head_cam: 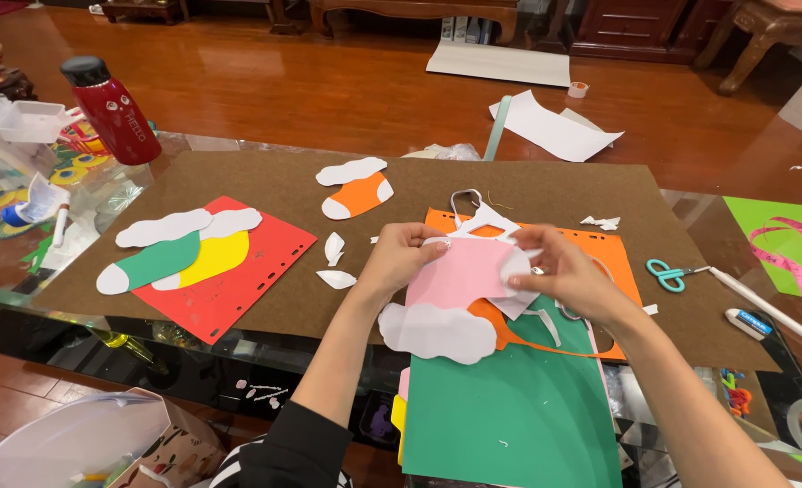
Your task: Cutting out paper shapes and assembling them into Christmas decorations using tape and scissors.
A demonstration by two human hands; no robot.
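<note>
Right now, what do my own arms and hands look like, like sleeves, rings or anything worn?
Both hands are bare: no gloves, rings or watch show on the left hand or the right hand. The left forearm is uncovered down to a dark sleeve pushed up near the elbow, with black and white stripes beside it at the picture's lower edge. The right forearm shows no sleeve in view.

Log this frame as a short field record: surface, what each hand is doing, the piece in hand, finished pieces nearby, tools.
surface: brown mat on a glass table
left hand: grips the left edge of the pink foam stocking
right hand: pinches a white foam piece at the stocking's right edge
under the hands: orange foam sheet, green foam sheet, white cloud cuff
finished pieces: orange stocking; green stocking and yellow stocking on a red foam sheet
tools: teal scissors, pink measuring tape
other: red water bottle
</note>
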